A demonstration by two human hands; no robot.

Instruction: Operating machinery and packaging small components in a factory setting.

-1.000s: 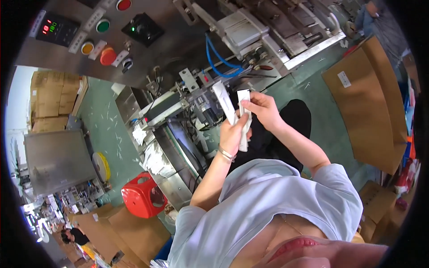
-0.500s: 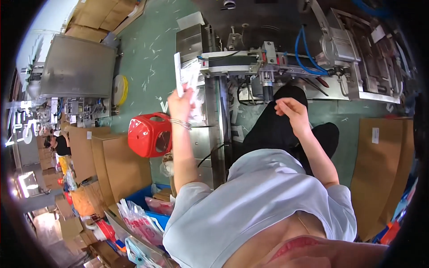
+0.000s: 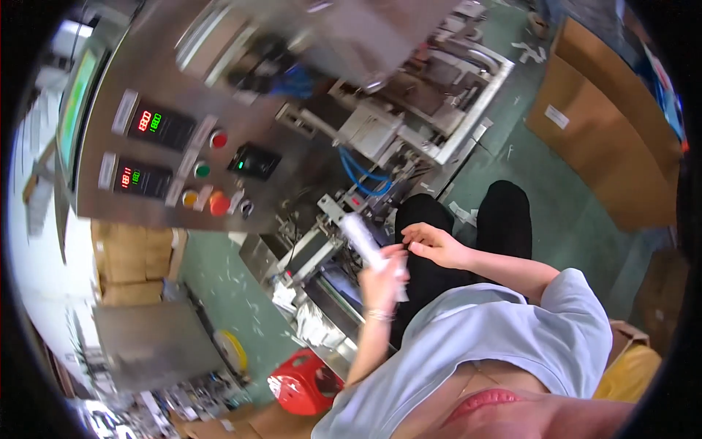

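My left hand (image 3: 382,284) is closed around a bundle of long, narrow white packets (image 3: 362,238), which is blurred and points up and away over the machine's near edge. Close on its right is my right hand (image 3: 439,247), its fingers loosely bent, thumb and fingertips a little apart, with nothing visible in it. Its fingertips are near the left hand, above my dark trouser leg. More white packets (image 3: 316,325) lie in a heap at the machine's left end, beside my left forearm.
A steel machine panel (image 3: 241,106) with lit displays and buttons stands ahead. Blue hoses (image 3: 358,175) loop at its front. A red plastic stool (image 3: 307,380) is at lower left. A large cardboard box (image 3: 585,132) stands at right. White scraps litter the green floor (image 3: 212,274).
The view has swung to the right, bringing the control panel in. My left hand has come away from the packet heap with white packets, and now it is close to my right hand.
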